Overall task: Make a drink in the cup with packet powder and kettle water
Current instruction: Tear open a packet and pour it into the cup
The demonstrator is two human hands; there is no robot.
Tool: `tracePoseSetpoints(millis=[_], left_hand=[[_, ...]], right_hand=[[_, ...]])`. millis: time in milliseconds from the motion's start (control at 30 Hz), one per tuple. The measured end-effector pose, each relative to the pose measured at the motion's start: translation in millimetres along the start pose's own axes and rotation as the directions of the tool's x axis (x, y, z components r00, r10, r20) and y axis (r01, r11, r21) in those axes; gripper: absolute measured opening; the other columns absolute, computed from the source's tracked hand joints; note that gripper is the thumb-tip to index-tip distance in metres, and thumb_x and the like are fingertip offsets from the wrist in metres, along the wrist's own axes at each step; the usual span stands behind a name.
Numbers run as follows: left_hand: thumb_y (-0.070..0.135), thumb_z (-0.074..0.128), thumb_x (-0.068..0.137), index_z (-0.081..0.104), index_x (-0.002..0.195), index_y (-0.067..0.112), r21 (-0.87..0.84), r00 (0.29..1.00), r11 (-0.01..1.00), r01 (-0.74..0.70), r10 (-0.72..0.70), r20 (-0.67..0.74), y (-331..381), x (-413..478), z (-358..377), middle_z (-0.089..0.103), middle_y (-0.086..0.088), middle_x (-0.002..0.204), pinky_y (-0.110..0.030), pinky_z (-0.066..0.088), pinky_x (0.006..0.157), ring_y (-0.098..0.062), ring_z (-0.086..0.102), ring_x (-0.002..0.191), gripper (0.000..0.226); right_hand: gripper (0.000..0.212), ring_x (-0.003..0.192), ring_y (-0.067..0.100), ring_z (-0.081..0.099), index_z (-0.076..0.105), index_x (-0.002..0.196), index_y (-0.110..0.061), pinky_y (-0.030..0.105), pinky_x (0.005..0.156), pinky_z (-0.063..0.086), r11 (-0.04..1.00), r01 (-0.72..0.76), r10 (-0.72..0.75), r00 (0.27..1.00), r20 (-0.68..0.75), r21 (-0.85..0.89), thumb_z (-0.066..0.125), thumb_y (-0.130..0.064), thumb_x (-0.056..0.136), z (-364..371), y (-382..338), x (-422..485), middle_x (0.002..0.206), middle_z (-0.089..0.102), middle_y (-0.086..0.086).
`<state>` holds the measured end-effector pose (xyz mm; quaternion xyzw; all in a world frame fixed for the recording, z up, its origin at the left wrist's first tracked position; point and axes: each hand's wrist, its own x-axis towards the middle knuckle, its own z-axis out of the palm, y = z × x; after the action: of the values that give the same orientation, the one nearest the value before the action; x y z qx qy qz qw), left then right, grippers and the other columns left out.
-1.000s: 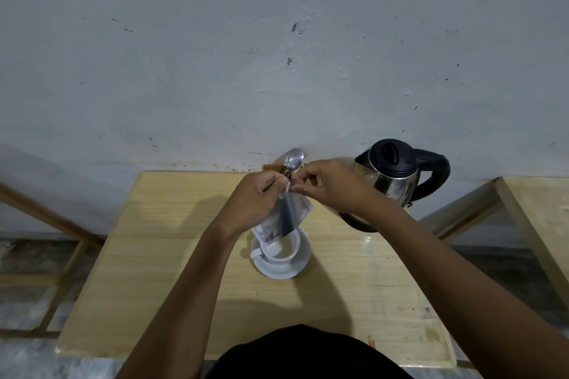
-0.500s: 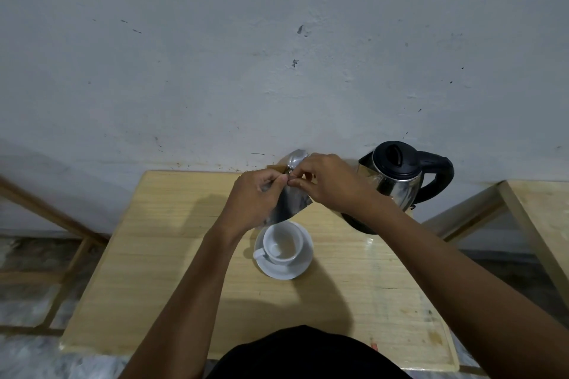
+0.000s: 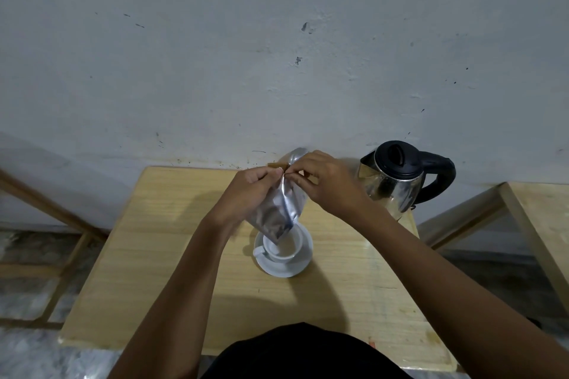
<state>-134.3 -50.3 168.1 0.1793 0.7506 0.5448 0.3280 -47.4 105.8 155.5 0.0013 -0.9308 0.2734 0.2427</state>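
A white cup [image 3: 284, 248] stands on a white saucer [image 3: 284, 268] in the middle of the wooden table [image 3: 160, 255]. Above it hangs a silver foil packet [image 3: 278, 211], its lower corner over the cup's mouth. My left hand [image 3: 249, 191] and my right hand [image 3: 326, 184] both pinch the packet's top edge, fingertips close together. A metal spoon [image 3: 294, 157] sticks up behind the hands; which hand holds it I cannot tell. The steel kettle [image 3: 397, 178] with a black lid and handle stands at the back right of the table, beside my right hand.
A grey wall runs right behind the table. A second wooden table [image 3: 542, 224] stands to the right, and a wooden frame [image 3: 55, 215] leans at the left. The floor shows on both sides.
Half a second ago the packet was bunched up high between my hands; now it hangs down longer over the cup. The hands stay together at its top edge.
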Motion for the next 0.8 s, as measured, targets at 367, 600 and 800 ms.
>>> tracePoseSetpoints(millis=[367, 600, 800], left_hand=[[0.021, 0.060, 0.092, 0.075, 0.089, 0.014, 0.300, 0.972, 0.926, -0.231, 0.206, 0.112, -9, -1, -15, 0.075, -0.009, 0.092, -0.005, 0.041, 0.065, -0.004, 0.060, 0.077, 0.017], [0.024, 0.059, 0.092, 0.076, 0.094, 0.017, 0.297, 0.965, 0.918, -0.262, 0.238, 0.113, -12, 0, -10, 0.076, 0.001, 0.091, -0.014, 0.046, 0.072, -0.005, 0.066, 0.084, 0.019], [0.019, 0.057, 0.094, 0.075, 0.094, 0.018, 0.105, 0.977, 0.976, -0.191, 0.179, 0.113, -22, 3, -5, 0.073, 0.011, 0.080, -0.005, 0.043, 0.070, 0.007, 0.060, 0.076, 0.018]], right_hand=[[0.015, 0.069, 0.002, 0.055, 0.077, 0.095, -0.020, 0.022, 0.065, 0.044, 0.984, -0.173, 0.154, 0.948, 0.279, 0.042, 0.076, -0.029, 0.083, -11, -2, 9, 0.088, 0.072, -0.006], [0.016, 0.065, -0.011, 0.053, 0.076, 0.099, -0.020, 0.010, 0.057, 0.035, 0.980, -0.199, 0.180, 0.915, 0.361, 0.016, 0.074, -0.028, 0.085, -17, 1, 10, 0.070, 0.054, -0.024], [0.009, 0.072, 0.015, 0.063, 0.079, 0.089, -0.012, 0.029, 0.066, 0.053, 0.998, -0.024, 0.014, 0.986, 0.165, 0.057, 0.079, -0.010, 0.079, -2, 7, -6, 0.081, 0.073, -0.001]])
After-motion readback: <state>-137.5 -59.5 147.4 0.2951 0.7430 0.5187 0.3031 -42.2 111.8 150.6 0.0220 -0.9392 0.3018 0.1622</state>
